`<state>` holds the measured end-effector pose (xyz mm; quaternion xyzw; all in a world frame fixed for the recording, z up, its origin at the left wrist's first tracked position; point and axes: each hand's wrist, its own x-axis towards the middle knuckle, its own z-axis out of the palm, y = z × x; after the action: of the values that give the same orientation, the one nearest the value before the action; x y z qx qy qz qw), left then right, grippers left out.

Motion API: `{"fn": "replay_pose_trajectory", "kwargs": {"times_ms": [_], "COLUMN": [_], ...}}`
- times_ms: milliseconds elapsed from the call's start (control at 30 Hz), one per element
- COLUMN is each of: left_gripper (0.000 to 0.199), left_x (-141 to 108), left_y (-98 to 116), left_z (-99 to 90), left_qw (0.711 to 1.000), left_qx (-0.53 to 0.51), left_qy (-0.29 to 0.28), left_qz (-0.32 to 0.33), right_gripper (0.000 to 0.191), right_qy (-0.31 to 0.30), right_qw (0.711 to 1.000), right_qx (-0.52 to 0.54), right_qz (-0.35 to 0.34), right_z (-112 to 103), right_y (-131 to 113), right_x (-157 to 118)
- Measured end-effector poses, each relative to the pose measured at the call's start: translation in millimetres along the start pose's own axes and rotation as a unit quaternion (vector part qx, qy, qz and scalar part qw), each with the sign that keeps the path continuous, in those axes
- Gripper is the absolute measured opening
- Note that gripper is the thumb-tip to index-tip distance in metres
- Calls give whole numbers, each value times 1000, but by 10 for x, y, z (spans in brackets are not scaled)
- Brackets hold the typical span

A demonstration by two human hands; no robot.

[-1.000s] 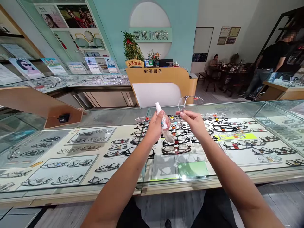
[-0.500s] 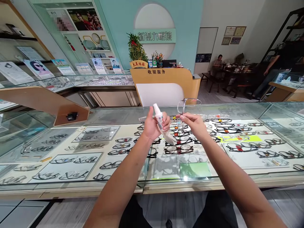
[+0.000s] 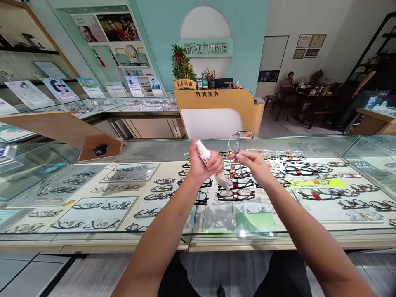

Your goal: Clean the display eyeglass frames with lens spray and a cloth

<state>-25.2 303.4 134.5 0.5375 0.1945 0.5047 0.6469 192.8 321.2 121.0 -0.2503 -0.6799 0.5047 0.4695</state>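
Observation:
My left hand (image 3: 201,167) is closed around a small white spray bottle (image 3: 204,152), its cap end pointing up and slightly left. A pale cloth (image 3: 223,180) hangs below the same hand, held against the palm. In my right hand (image 3: 255,165) a pair of clear-framed glasses (image 3: 234,143) is pinched between thumb and fingers, one lens raised above the fingertips and the other part hanging below. Bottle and glasses are apart, both above the glass display counter (image 3: 173,142).
Several rows of glasses (image 3: 235,194) lie inside the counter beneath my hands. A slanted wooden panel (image 3: 71,128) stands on the left. Beyond are a cashier desk (image 3: 216,99) with a potted plant (image 3: 182,64), a seated person (image 3: 289,80) and a standing person's arm (image 3: 363,82).
The glasses have turned a little and shifted slightly left relative to my right hand. My left thumb has moved in close against the bottle's top. The view has shifted slightly.

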Motion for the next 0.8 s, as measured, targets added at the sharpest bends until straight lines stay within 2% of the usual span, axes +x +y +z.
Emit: {"fn": "replay_pose_trajectory", "kwargs": {"times_ms": [100,300,433,533,633,733,800], "left_gripper": [95,91,85,89,91,89,85], "left_x": [23,38,18,19,22,7,-10], "left_y": [-48,-199,-237,-239,-231,-217,-208], "left_z": [7,12,6,-21,-40,-2,54], "left_qw": [998,969,960,964,968,959,950], "left_qx": [53,224,249,242,241,281,308], "left_qy": [-14,101,128,105,64,15,-5], "left_qz": [-5,-2,1,14,-5,-34,-42], "right_gripper": [36,36,35,38,40,37,33], "right_qy": [-14,-68,-89,-69,-21,21,28], "right_qw": [1000,998,996,998,999,995,992], "right_qx": [3,10,0,-2,31,93,126], "right_qz": [2,-12,-17,-5,5,8,14], "right_z": [4,48,56,39,21,16,20], "right_y": [-9,-54,-57,-15,38,55,47], "right_x": [-7,-39,-58,-50,-22,2,8]}}
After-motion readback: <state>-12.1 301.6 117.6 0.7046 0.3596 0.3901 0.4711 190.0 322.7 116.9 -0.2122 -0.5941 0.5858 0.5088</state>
